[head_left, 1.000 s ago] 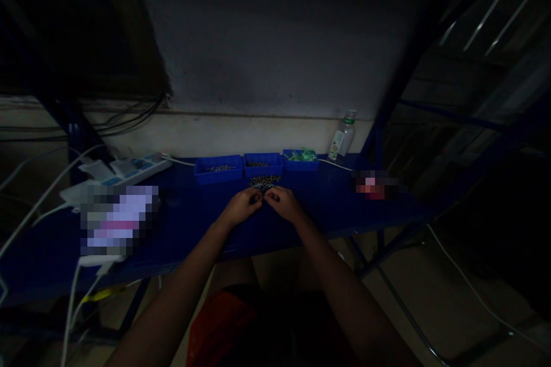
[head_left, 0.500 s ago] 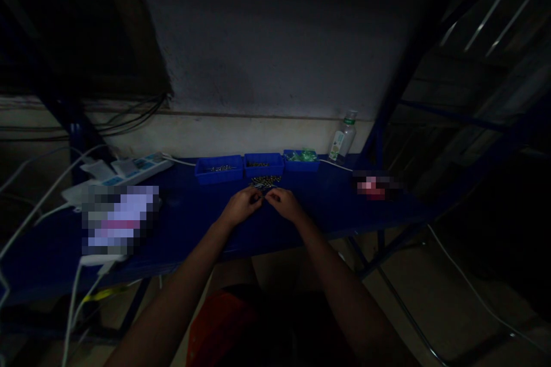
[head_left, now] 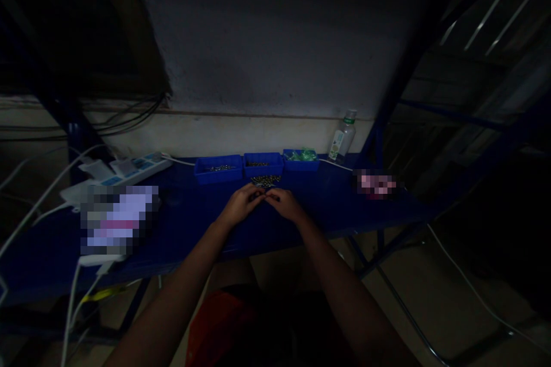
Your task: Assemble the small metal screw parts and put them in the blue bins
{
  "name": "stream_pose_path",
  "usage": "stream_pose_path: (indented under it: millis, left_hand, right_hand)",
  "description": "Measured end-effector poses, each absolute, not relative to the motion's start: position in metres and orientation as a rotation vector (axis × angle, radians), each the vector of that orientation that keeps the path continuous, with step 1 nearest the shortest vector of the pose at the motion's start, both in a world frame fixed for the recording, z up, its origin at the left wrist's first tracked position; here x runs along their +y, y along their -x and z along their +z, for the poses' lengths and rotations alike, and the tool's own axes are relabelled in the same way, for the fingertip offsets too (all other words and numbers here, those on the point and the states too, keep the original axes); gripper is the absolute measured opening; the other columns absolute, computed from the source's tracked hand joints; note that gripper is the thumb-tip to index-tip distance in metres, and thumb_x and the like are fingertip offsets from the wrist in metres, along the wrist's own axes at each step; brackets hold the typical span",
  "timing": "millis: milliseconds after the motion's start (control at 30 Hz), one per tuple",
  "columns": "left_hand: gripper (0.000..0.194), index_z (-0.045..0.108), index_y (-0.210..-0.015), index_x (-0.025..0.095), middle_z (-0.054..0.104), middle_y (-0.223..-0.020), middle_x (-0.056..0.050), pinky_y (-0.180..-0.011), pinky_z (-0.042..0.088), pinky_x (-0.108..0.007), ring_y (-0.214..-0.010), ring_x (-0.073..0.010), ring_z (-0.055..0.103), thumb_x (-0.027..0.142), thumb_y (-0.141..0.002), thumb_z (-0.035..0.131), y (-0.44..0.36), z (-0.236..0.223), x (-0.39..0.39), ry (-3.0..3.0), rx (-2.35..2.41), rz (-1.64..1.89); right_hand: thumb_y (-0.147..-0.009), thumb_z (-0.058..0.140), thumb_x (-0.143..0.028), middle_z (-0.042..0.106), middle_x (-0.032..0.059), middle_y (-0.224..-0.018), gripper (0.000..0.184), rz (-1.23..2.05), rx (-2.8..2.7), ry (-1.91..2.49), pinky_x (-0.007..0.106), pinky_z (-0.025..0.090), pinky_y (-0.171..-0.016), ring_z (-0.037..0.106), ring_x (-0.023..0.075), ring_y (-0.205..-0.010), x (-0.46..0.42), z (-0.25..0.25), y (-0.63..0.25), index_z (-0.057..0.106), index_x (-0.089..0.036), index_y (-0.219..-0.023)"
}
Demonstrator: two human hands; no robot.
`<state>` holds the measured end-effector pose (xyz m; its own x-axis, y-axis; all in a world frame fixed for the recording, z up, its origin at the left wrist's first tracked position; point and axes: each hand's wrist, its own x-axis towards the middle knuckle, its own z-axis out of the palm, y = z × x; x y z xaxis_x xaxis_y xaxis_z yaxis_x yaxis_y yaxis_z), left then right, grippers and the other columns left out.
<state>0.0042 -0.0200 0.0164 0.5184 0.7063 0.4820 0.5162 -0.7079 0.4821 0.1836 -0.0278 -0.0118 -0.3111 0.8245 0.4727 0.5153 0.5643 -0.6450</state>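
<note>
My left hand [head_left: 242, 204] and my right hand [head_left: 284, 204] meet fingertip to fingertip over the blue table [head_left: 185, 218]. Both are closed in a pinch, and whatever sits between the fingers is too small and dark to make out. Just beyond them lies a pile of small metal parts [head_left: 266, 181], some with long thin shanks. Behind the pile stand a left blue bin [head_left: 218, 175] with thin metal pieces, a middle blue bin [head_left: 263, 171] with small metal parts, and a right blue bin [head_left: 301, 166] holding green plastic film [head_left: 303, 155].
A clear bottle [head_left: 342, 140] stands by the wall at the back right. On the left are a white power strip [head_left: 138, 169] with plugs and cables and a blurred-out device [head_left: 123, 218]. Another blurred item [head_left: 375, 184] lies at the right.
My left hand has shifted slightly right, so the fingertips of both hands are now closer together. The pile and bins stay in place.
</note>
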Motion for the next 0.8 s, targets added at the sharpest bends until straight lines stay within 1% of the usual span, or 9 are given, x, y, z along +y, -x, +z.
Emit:
stream_pose_path:
  millis: [67, 233, 800]
  left_hand:
    - [0.032, 0.06, -0.1, 0.018, 0.056, -0.084, -0.003, -0.069, 0.042, -0.025, -0.073, -0.0143, 0.053, 0.042, -0.083, 0.047, -0.0044, 0.0157, -0.0192, -2.471, 1.046, 0.999]
    - [0.029, 0.061, -0.093, 0.019, 0.056, -0.082, -0.002, -0.069, 0.042, -0.025, -0.073, -0.0139, 0.054, 0.042, -0.083, 0.047, -0.0046, 0.0176, -0.0217, -2.479, 1.019, 0.999]
    - [0.03, 0.062, -0.094, 0.018, 0.057, -0.081, -0.003, -0.069, 0.042, -0.024, -0.072, -0.0136, 0.054, 0.042, -0.082, 0.048, -0.005, 0.0161, -0.0221, -2.487, 1.01, 0.976]
  right_hand:
    - [-0.083, 0.048, -0.029, 0.061, 0.0006, -0.081, 0.018, 0.449, -1.975, 1.06, 0.021, 0.039, -0.068, 0.053, 0.0104, -0.071, -0.0269, -0.0126, -0.1836, 0.062, -0.018, -0.085]
    - [-0.084, 0.048, -0.028, 0.06, 0.0005, -0.079, 0.017, 0.41, -1.984, 1.05, 0.021, 0.037, -0.069, 0.052, 0.0103, -0.073, -0.0266, -0.0128, -0.1837, 0.062, -0.018, -0.084]
    - [-0.084, 0.049, -0.026, 0.059, 0.0005, -0.077, 0.016, 0.397, -2.014, 1.076, 0.021, 0.037, -0.067, 0.051, 0.0097, -0.07, -0.0298, -0.0092, -0.1837, 0.063, -0.017, -0.084]
